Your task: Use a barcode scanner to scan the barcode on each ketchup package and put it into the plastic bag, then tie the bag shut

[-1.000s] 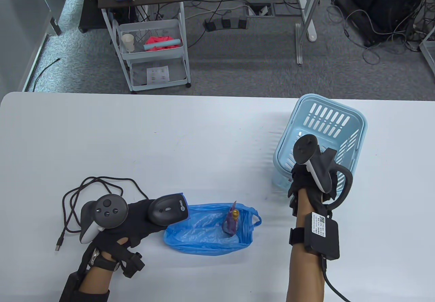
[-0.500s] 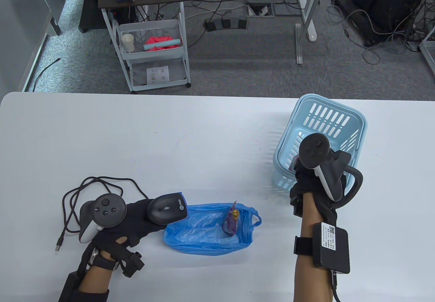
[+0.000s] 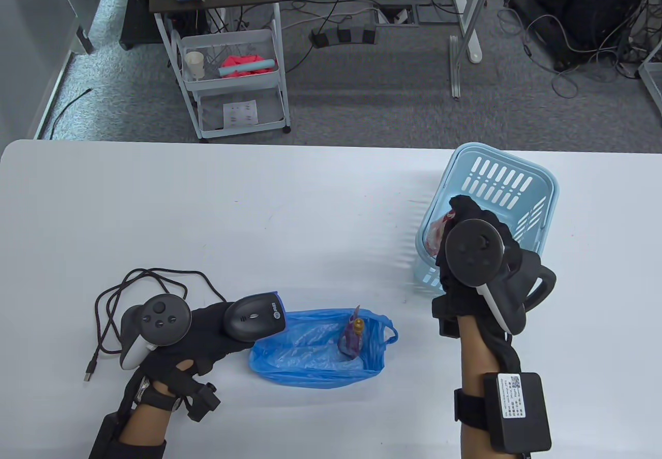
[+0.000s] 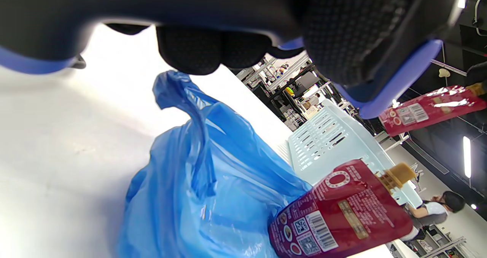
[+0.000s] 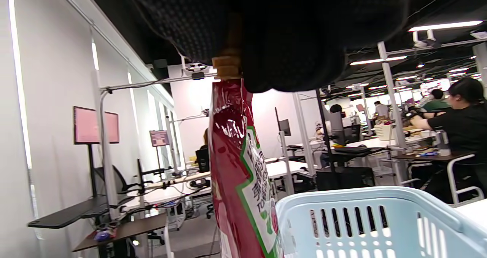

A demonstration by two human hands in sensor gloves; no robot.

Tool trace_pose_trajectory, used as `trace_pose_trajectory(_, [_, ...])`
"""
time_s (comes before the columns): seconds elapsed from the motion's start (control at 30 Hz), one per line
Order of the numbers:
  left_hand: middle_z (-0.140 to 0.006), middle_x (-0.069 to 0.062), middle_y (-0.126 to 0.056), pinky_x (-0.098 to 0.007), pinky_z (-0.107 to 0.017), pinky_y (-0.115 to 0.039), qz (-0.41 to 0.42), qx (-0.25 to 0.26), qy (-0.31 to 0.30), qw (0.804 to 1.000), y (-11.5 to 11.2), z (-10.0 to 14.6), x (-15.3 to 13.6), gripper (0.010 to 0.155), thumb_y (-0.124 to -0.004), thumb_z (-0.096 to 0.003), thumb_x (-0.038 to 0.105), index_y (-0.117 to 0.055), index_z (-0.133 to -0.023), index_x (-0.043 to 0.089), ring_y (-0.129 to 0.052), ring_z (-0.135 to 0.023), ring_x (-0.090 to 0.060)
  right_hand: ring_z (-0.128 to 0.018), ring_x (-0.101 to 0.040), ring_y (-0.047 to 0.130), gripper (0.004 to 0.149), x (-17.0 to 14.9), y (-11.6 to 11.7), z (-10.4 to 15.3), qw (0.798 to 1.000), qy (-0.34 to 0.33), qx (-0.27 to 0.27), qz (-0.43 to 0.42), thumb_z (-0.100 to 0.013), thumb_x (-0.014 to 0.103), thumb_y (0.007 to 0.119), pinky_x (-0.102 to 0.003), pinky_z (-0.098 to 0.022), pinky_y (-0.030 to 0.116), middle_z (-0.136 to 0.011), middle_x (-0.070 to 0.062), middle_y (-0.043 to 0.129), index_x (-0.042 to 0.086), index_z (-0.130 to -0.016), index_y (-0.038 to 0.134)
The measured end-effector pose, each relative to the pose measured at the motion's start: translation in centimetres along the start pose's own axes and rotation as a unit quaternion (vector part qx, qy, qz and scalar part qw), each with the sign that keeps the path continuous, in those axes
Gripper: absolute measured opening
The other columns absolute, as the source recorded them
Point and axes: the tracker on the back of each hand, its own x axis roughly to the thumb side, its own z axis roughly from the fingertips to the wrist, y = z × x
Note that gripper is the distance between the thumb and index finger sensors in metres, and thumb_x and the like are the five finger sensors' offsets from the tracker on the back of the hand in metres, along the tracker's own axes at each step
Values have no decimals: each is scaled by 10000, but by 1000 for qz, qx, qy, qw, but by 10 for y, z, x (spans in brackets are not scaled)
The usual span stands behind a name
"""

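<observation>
Only wrist-side — barcode (white) on bagged ketchup package (image 4: 338, 212), unreadable overhead.

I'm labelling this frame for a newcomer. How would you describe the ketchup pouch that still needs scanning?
Find the light blue basket at the table's right edge. The right hand holds a red ketchup pouch over it by its tan cap. Unlike the other pouch, standing in the blue plastic bag, this one hangs in the air.
</observation>
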Motion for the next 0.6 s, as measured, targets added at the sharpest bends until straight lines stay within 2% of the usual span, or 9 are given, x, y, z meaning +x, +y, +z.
trace_pose_trajectory(0.13, [-853, 2, -892, -528, -625, -763, 0, 3, -1, 1000, 1, 1, 0, 519, -896, -425, 496, -846, -883, 258, -975, -681, -286, -570, -345, 920, 436, 18, 2, 9, 999, -45, 10, -13, -518, 225, 789, -458, -420, 791, -783, -201, 879, 96, -931, 741])
trace_pose_trajectory(0.3, [-853, 2, -891, -526, -626, -763, -5, 6, -3, 1000, 1, 1, 2, 517, -895, -427, 496, -845, -884, 258, -976, -681, -284, -566, -344, 923, 435, 44, 15, 25, 994, -106, 27, -20, -518, 232, 787, -456, -418, 793, -776, -198, 884, 95, -929, 745])
trace_pose_trajectory(0.6, [-854, 3, -891, -528, -626, -762, -3, 14, -13, 1000, 3, 3, 5, 518, -896, -426, 496, -845, -883, 258, -974, -682, -287, -560, -344, 926, 435, 80, 48, 46, 977, -178, 106, -45, -520, 235, 788, -455, -412, 795, -771, -200, 888, 89, -928, 747])
